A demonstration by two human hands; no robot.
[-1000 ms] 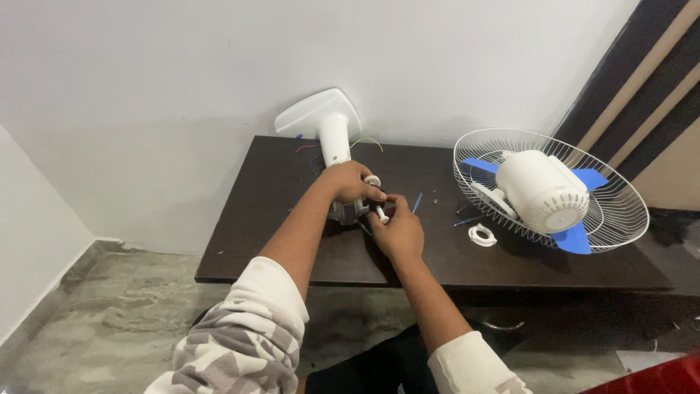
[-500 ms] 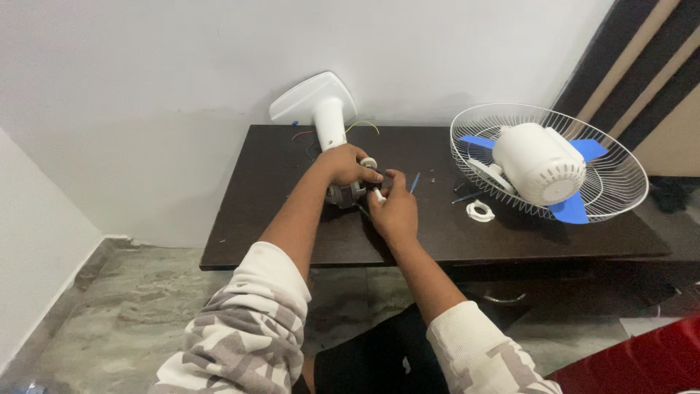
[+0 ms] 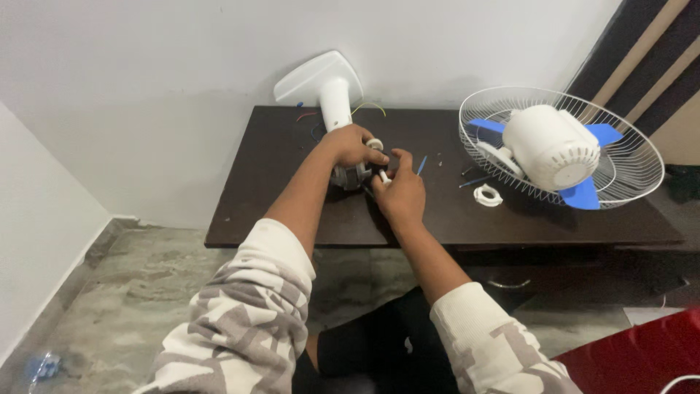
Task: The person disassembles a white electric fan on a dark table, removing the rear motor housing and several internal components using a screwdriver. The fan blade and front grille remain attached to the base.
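Fan motor (image 3: 348, 176) under left hand (image 3: 352, 145)

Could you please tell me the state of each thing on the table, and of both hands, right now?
Fan motor: on the table, gripped by the left hand.
Right hand: closed on a small white part against the motor.
Fan stand: tipped over, lying against the wall.
Fan grille: off the stand, holding blue blades and white housing.
White ring: loose on the table.

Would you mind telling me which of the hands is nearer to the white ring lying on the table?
Right. The right hand lies closest to the white ring; the left hand is farther off, beyond it.
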